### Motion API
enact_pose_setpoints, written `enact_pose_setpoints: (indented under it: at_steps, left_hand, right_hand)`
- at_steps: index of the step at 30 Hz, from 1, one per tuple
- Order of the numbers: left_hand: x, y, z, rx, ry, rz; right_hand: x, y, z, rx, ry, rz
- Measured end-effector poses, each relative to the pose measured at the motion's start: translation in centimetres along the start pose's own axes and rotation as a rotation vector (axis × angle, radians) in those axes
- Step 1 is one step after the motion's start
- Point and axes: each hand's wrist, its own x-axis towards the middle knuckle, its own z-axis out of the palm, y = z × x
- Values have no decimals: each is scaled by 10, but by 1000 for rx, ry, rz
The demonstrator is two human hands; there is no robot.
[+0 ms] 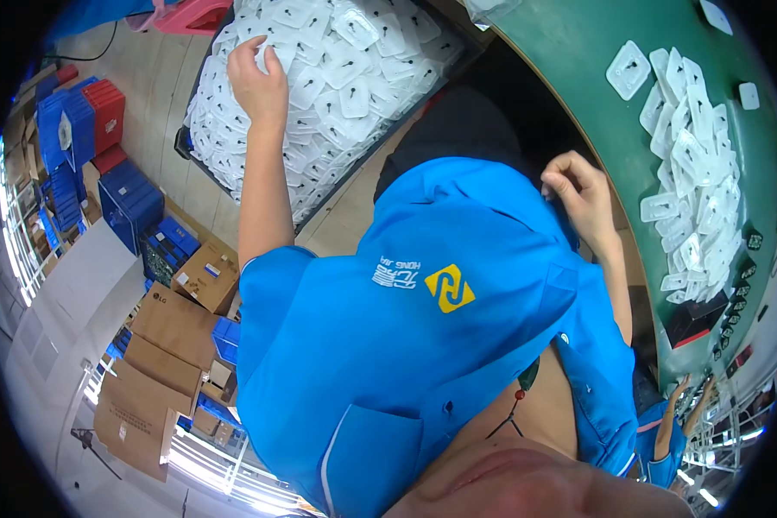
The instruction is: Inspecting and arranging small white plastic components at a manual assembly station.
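Note:
My left hand (257, 85) reaches over a dark crate (373, 147) piled with flat white plastic pieces, each with a small dark part in its middle. Thumb and fingers close at the edge of one white plastic piece (278, 53) on top of the heap. Beside the green table's edge, in front of my body, is my right hand (584, 197). Its fingers are curled in toward the thumb; whatever they may hold is hidden. A long heap of similar white pieces (695, 164) lies on the green table (570, 52), to the right of that hand.
A single white piece (628, 71) lies beside the heap. Beyond it stand a black and red box (696, 321) and a row of small dark parts (738, 293). Blue bins (131, 200) and cardboard boxes (174, 332) are stacked at left. Another person (665, 440) is at lower right.

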Motion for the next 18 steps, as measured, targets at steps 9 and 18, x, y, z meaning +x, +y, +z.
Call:
enact_pose_setpoints:
  at_steps: [9,18]
  left_hand:
    - [-4,-21,12,152,-120,-27]
    - [-3,-39,16,279,-419,-171]
  right_hand:
    - [-9,45,-2,-181,201,127]
    - [-22,88,-22,-187,132,345]
